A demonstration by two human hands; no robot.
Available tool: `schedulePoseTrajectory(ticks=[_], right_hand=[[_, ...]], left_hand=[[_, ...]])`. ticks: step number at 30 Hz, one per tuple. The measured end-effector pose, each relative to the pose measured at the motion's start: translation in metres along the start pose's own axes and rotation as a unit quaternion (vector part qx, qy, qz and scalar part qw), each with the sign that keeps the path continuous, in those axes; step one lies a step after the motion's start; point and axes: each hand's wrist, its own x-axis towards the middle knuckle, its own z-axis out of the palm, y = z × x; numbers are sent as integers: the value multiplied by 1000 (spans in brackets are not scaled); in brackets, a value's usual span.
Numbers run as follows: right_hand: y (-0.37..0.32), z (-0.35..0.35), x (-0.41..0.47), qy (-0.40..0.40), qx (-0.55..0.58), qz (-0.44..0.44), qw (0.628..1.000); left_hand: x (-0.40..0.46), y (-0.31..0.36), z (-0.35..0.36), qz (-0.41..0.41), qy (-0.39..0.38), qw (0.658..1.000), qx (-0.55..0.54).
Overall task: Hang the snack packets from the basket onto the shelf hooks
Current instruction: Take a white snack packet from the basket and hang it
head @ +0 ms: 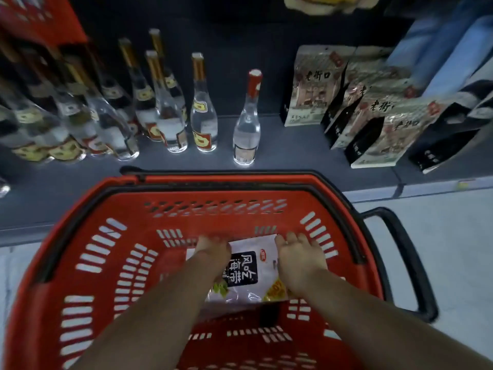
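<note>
A red plastic basket (88, 252) with black handles fills the lower half of the view. On its floor lies a white snack packet (248, 271) with a black label and yellow-green corners. My left hand (213, 252) rests on the packet's left edge, fingers curled down over it. My right hand (298, 260) lies flat on the packet's right edge, fingers spread toward the far wall of the basket. Whether either hand grips the packet is not clear. No shelf hooks are in view.
A grey shelf (293, 156) runs behind the basket. Several clear glass bottles (204, 113) with red and gold labels stand on its left and middle. Boxed snack packs (378, 124) lean at the right. The pale floor (453, 249) lies to the right of the basket.
</note>
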Motion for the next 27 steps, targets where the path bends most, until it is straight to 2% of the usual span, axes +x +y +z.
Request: schedulePoseTrajectory(ticks=[6,13,16,19,23,25,27], right_hand=[[5,49,37,44,14,13,999],[-4,38,29,10,21,13,1000],[-10,32,32,4,23,20,1000],[-16,28,35,-8,27,18,999],[-24,31,41,-23,70,38,997],[-29,37,46,-17,131,24,991],[-35,44,55,-34,255,-15,966]], left_hand=[[57,-1,25,55,1,988,-145],[24,-22,39,30,12,985,-168],[11,-48,49,8,-13,969,-246],[-3,-73,61,-10,25,925,-379],[-32,-92,72,-43,108,836,-536],[-40,-94,77,-41,123,776,-618],[-48,-93,77,-46,149,706,-691]])
